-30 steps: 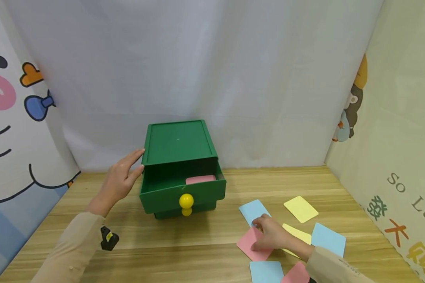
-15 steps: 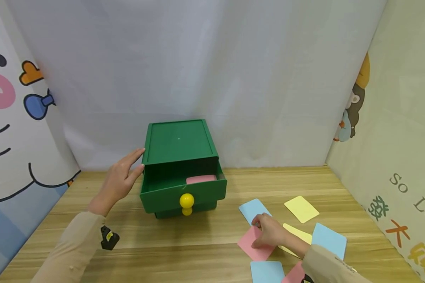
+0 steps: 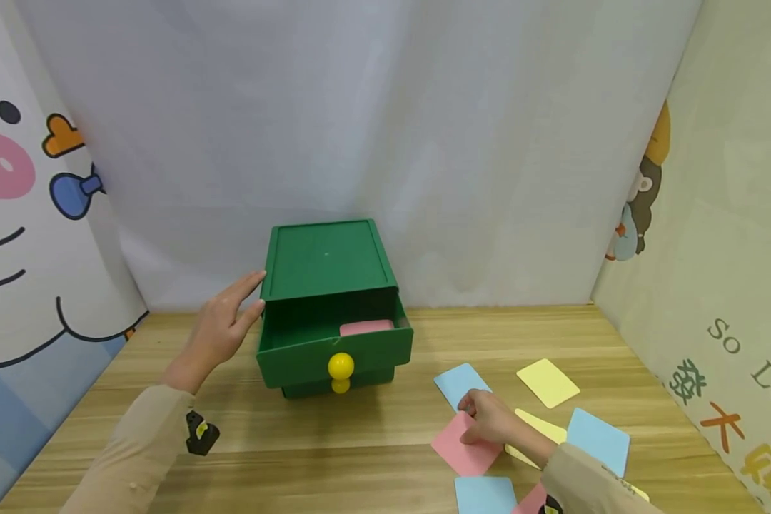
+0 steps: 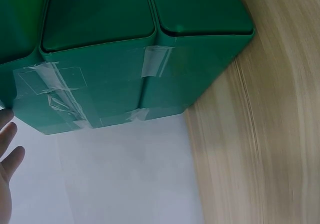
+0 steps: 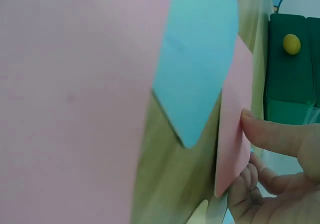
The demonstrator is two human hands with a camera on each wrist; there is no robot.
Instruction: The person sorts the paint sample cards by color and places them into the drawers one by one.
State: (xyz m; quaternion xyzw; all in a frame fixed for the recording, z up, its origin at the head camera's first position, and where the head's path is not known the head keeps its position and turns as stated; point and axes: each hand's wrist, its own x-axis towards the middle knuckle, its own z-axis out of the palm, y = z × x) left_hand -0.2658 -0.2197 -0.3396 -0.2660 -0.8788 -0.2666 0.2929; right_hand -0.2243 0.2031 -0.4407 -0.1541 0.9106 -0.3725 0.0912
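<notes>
A green drawer box (image 3: 328,260) stands at the back of the table, its top drawer (image 3: 375,348) pulled out by a yellow-knobbed front. Inside that drawer lies a pink piece (image 3: 366,327). My left hand (image 3: 221,325) rests its fingertips against the box's left side, fingers fairly straight. On the right, my right hand (image 3: 491,420) pinches a pink square card (image 3: 459,451) at its far right edge, thumb on top. The right wrist view shows this pink card (image 5: 234,129) tilted between thumb and fingers. A blue card (image 3: 456,382) lies just beyond it.
Around the right hand lie a yellow card (image 3: 548,383), another yellow card (image 3: 541,426) partly under the forearm, a blue card (image 3: 597,439), a nearer blue card (image 3: 485,496) and a pink card (image 3: 530,502). A white cloth (image 3: 488,157) hangs behind the table.
My right thumb has drawn slightly closer to its fingers at the pink card's edge. The left hand and the drawer box hold their places.
</notes>
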